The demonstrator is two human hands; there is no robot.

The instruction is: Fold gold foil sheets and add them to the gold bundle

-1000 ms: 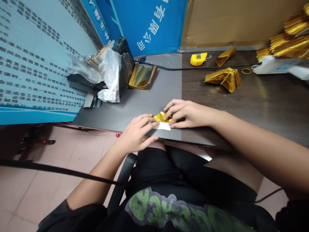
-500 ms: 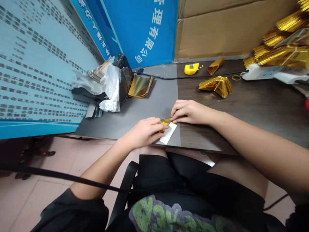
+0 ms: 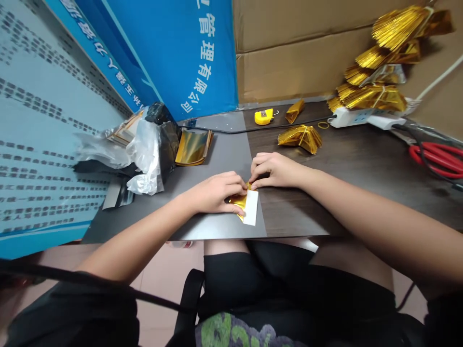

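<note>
A small sheet of gold foil paper with a white underside lies on the grey mat near the table's front edge. My left hand rests on its left part, fingers curled and pinching the gold fold. My right hand presses down on the paper's top corner with bent fingertips. Both hands meet at the fold, and the paper's white flap sticks out toward me below them.
A stack of gold sheets and crumpled plastic bags lie at the left. Folded gold pieces, a yellow tape measure, a power strip and red scissors sit on the dark table. Bundled gold pieces lean against cardboard.
The paper has been turned so that its white flap points toward me. Both hands shifted with it, staying on the fold. The camera tilted up and to the right.
</note>
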